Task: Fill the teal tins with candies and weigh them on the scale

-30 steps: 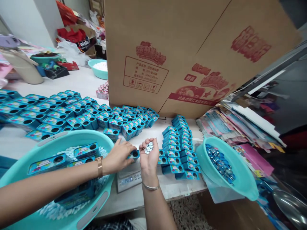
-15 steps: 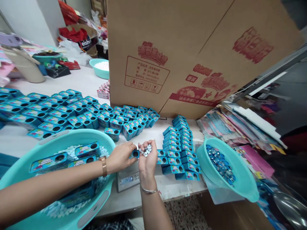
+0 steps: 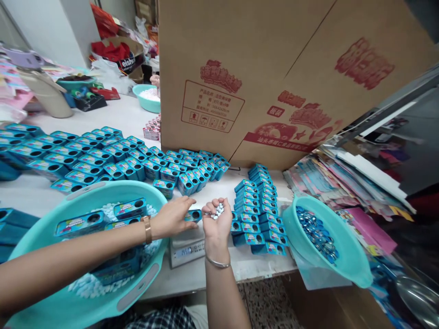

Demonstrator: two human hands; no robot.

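Your left hand (image 3: 174,218) reaches in over the table (image 3: 219,188) near its front edge, thumb and forefinger apart, with a small blue container (image 3: 193,215) between them. Whether either finger touches it, you cannot tell from here. That container is above the digital scale (image 3: 185,252), which sits close to the table's front edge; its display is lit, but the digits are too small to read for certain.

Just beside it, your right hand (image 3: 216,227) is turned palm up, fingers curled together round a small heap of pale pellets (image 3: 218,210) — the hand is cupped, and the pellets show between fingers and thumb.

Under your left forearm, toward the table's front left corner, stands a big turquoise basin (image 3: 44,294). Several blue containers lie in it among more pale pellets (image 3: 89,285).

Behind that basin, a crowd of blue containers (image 3: 92,157) stretches from the table's left edge to the foot of the large carton (image 3: 274,59), round dark openings facing up. To the right of your right hand, more blue containers stand packed in two rows (image 3: 250,210), running back from near the front edge.

At the table's front right corner is the second turquoise basin (image 3: 351,249), holding small blue and silver pieces (image 3: 315,235) — and behind it a pile of printed sheets (image 3: 363,183).
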